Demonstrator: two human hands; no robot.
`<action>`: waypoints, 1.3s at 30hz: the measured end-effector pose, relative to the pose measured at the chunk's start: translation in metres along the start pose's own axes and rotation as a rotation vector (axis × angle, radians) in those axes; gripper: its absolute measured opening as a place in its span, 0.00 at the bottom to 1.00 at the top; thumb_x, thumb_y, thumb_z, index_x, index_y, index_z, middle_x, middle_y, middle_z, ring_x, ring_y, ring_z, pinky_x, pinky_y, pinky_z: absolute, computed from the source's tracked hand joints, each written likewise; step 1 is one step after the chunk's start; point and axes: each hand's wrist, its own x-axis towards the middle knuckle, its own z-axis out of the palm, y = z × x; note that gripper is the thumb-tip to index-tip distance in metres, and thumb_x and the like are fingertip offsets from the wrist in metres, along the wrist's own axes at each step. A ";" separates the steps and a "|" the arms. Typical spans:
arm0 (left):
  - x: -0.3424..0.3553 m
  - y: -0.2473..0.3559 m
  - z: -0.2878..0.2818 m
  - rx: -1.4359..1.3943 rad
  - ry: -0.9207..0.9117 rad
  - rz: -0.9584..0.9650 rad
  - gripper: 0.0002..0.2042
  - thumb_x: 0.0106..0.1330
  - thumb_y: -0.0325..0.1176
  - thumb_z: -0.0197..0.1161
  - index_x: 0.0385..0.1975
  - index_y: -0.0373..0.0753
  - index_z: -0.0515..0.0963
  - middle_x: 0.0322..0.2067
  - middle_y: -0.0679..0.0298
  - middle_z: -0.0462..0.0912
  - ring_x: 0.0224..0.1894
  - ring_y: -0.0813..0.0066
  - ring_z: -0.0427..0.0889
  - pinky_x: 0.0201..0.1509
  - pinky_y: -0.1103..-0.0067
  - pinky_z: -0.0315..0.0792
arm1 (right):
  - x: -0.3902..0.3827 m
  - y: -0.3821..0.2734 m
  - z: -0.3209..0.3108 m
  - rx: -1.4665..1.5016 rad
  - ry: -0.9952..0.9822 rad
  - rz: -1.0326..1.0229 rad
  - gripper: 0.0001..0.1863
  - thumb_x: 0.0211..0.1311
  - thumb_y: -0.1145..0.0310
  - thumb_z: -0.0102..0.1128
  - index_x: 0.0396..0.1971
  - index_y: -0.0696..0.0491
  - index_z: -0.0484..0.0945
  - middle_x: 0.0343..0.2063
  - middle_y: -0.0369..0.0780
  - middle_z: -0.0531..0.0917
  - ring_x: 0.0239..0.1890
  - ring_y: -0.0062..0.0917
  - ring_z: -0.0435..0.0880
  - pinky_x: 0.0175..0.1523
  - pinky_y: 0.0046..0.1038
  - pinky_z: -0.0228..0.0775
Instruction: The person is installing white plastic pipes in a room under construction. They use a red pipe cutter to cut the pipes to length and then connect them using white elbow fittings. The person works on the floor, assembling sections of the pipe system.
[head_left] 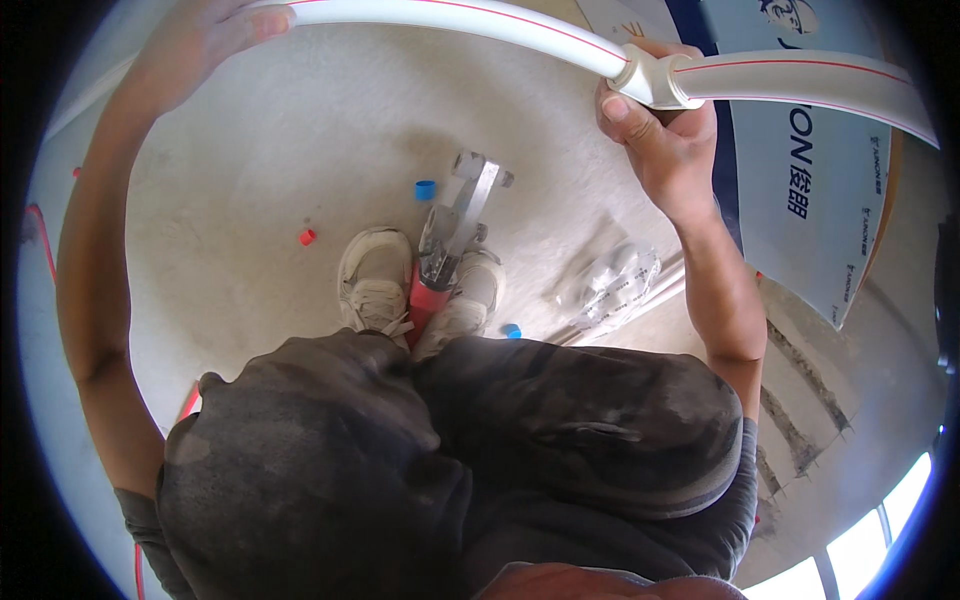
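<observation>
My left hand (226, 42) grips a long white plastic pipe (450, 20) with a red stripe, at the upper left. The pipe's right end sits in a cream-white pipe fitting (654, 78), which looks like a tee. Thumb and fingers of my right hand (660, 130) are closed round this fitting from below and behind. Out of the fitting's other side runs a second striped white pipe (800, 78), towards the right rim. On the floor between my shoes (378, 270) stands a pipe welding iron (460, 215) with grey heating sockets and a red handle.
Blue caps (425, 190) and a red cap (307, 237) lie on the concrete floor (260, 150). A clear plastic bag of fittings (615, 283) rests by some pipes at my right foot. Printed pale boards (810, 220) are at the right, near grooves cut in the surface (800, 390).
</observation>
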 end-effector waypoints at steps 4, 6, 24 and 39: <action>-0.011 0.006 0.002 0.062 0.060 -0.014 0.25 0.69 0.49 0.66 0.50 0.31 0.76 0.39 0.56 0.73 0.47 0.63 0.72 0.56 0.72 0.66 | -0.007 -0.012 0.007 -0.088 0.035 -0.005 0.25 0.61 0.77 0.72 0.56 0.59 0.71 0.36 0.36 0.80 0.33 0.16 0.79 0.38 0.20 0.74; -0.010 0.019 -0.002 0.096 0.024 0.037 0.23 0.68 0.50 0.66 0.41 0.31 0.75 0.32 0.56 0.71 0.41 0.63 0.71 0.50 0.70 0.66 | -0.012 -0.012 0.010 -0.127 0.075 -0.002 0.28 0.58 0.78 0.75 0.56 0.59 0.70 0.40 0.38 0.79 0.37 0.17 0.81 0.41 0.20 0.76; -0.022 0.068 -0.007 -0.009 0.029 0.086 0.23 0.65 0.51 0.69 0.24 0.33 0.76 0.17 0.50 0.72 0.21 0.50 0.71 0.29 0.61 0.63 | -0.037 -0.012 0.027 -0.159 0.101 -0.026 0.29 0.57 0.83 0.68 0.56 0.56 0.64 0.39 0.38 0.76 0.32 0.16 0.78 0.35 0.19 0.72; -0.044 0.085 -0.025 -0.053 0.176 0.244 0.21 0.61 0.46 0.71 0.20 0.35 0.73 0.17 0.50 0.73 0.22 0.45 0.74 0.28 0.60 0.65 | -0.061 -0.057 0.046 -0.387 0.210 -0.022 0.24 0.57 0.86 0.66 0.49 0.52 0.68 0.38 0.35 0.77 0.38 0.15 0.74 0.44 0.21 0.68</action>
